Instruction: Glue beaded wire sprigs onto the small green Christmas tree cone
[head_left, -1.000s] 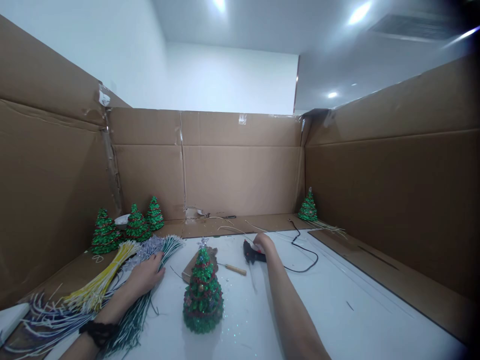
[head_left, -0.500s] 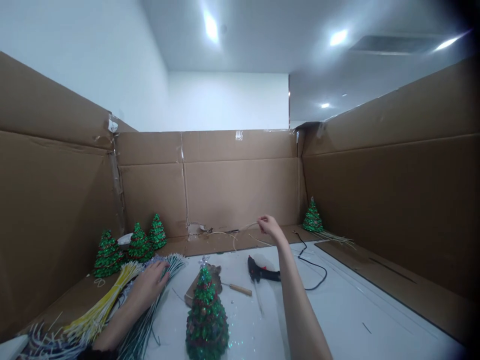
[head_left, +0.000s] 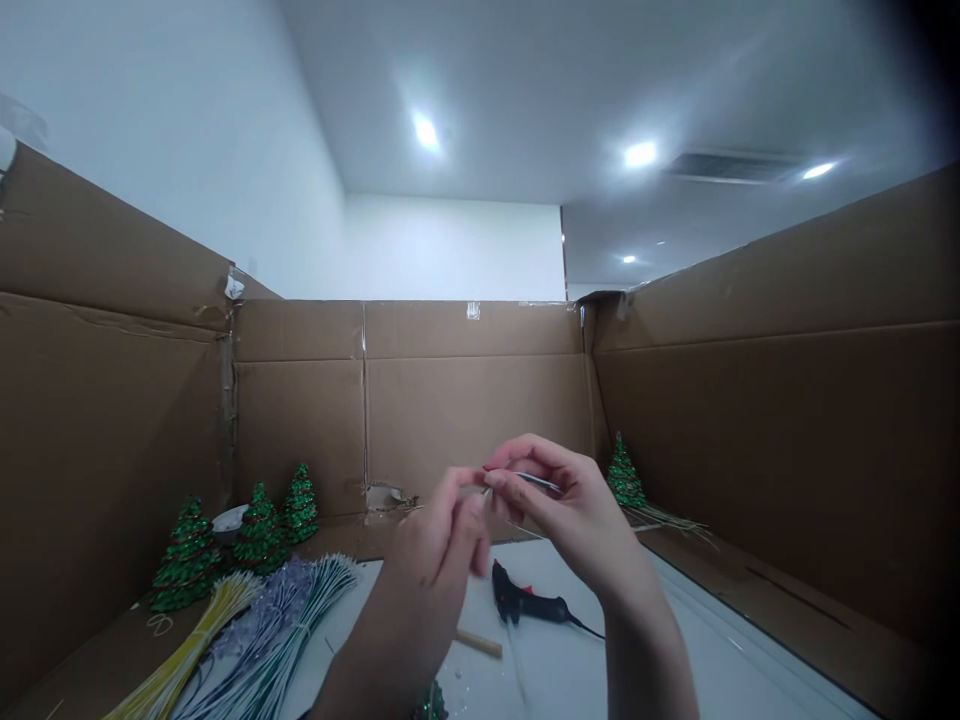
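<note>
My right hand (head_left: 581, 520) is raised in the middle, its thumb and fingers pinched on a thin pale strand (head_left: 534, 481). Up against its fingertips is my left hand (head_left: 431, 560), fingers curled and pressed together around the strand's near end; blur and the fingers hide exactly what it grips. A small red spot shows at the right fingertips, too small to name. Below the hands, a black glue gun (head_left: 525, 600) lies on the white table. Partly hidden by my left forearm are a wooden-handled tool (head_left: 480, 644) and a green tinsel Christmas tree (head_left: 431, 703).
At left lie bundles of yellow stems (head_left: 199, 640), lilac stems (head_left: 266, 620) and teal stems (head_left: 315, 610). Several small green trees (head_left: 260, 530) stand behind them, near a white bowl (head_left: 229, 519). Another tree (head_left: 622, 475) stands back right. Cardboard walls (head_left: 480, 410) enclose the table.
My left hand has left the stem bundles and my right hand has come back from the rear wall; they now meet in the middle. The view has tilted up, leaving the front tree mostly out of frame.
</note>
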